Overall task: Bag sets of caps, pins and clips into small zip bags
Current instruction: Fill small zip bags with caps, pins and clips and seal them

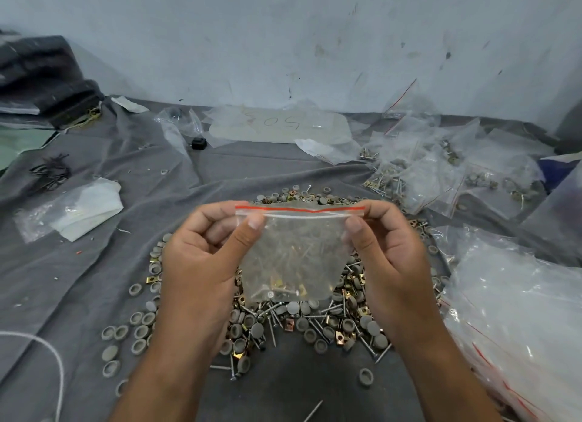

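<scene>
A small clear zip bag (296,251) with a red strip along its top hangs upright in the middle of the view. My left hand (201,257) pinches its top left corner and my right hand (384,257) pinches its top right corner, thumbs on the zip line. Pins, brass clips and a cap lie in the bottom of the bag. Under it, on the grey cloth (94,279), spreads a heap of grey caps, pins and brass clips (302,324). Both hands hide part of the heap.
A stack of empty zip bags (516,320) lies at the right. Filled bags (441,172) pile up at the back right. A folded plastic bag (78,210) lies at the left, black clips (50,172) behind it. A white cord (53,355) curves at the lower left.
</scene>
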Demonstrator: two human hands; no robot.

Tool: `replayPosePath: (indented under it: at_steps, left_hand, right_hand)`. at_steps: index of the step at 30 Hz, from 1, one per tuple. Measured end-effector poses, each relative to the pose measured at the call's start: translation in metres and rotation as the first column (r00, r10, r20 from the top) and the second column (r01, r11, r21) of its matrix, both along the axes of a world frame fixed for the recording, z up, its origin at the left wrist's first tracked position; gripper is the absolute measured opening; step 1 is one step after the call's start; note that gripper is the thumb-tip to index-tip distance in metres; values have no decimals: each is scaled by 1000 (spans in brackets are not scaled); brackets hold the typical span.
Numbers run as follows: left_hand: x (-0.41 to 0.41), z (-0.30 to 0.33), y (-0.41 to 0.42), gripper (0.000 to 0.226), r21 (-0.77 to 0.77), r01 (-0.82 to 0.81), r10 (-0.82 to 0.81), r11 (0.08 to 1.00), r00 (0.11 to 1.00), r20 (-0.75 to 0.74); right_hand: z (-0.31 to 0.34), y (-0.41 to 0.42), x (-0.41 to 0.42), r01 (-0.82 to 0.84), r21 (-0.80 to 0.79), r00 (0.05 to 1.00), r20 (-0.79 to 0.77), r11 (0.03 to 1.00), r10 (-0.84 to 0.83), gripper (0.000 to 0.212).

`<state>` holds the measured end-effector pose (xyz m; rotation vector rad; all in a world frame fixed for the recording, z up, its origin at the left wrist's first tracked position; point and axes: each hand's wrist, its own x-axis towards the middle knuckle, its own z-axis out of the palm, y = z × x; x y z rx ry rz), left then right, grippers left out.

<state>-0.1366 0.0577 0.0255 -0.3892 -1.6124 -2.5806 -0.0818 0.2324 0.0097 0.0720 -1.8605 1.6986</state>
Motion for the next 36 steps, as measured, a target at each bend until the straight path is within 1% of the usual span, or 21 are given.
replayPosePath:
  at_steps: [2,3,5,7,11,13,15,18,21,25,28,33,36]
  left_hand:
    - [-1,-1,-1,21,17,-12,12,1000,1000,-1]
    - [-1,-1,-1,23,24,-15,15,1000,1000,-6]
    - [-2,-2,-1,34,35,-20,20,999,1000,-12]
    - [-2,-3,-1,39,42,-4,5,999,1000,-16]
    - [-2,-4,-2,37,7,40,-40,999,999,-28]
    - [-2,-3,-2,34,6,41,-41,999,998,-38]
    - [-1,-4,-2,30,-2,45,-45,999,998,-46]
    - [0,-3,1,13,-22,68,-69,997,996,-54]
    - [2,-3,4,7,-63,88,-94,994,990,-106]
    - [5,-3,7,13,-126,93,-111,988,983,-144]
    - [7,-2,7,21,-212,49,-83,976,984,-157]
    - [10,1,8,28,-209,53,-88,977,983,-161]
    - [11,2,7,28,-186,79,-109,979,982,-155]
  right_hand:
    - [0,2,0,6,-2,1000,-14,1000,-6,7]
    - [0,2,1,8,-7,1000,-23,1000,-8,7]
    - [2,2,1,-3,-17,1000,-31,1000,2,8]
    - [3,1,1,-21,-26,999,-29,999,20,8]
    - [3,0,2,-36,-35,999,-23,999,36,12]
    - [5,-1,3,-79,-68,997,-30,995,77,7]
    - [7,-3,4,-104,-93,994,-41,990,100,13]
    - [9,-5,4,-88,-134,994,-69,987,79,16]
    - [13,-7,5,-64,-174,995,-92,983,49,22]
    - [15,-7,6,-56,-181,996,-80,982,42,26]
    - [13,-7,5,-58,-169,996,-71,984,47,25]
    - [14,-7,6,-99,-156,993,-72,983,89,21]
    - [14,-6,6,-116,-131,993,-42,985,111,26]
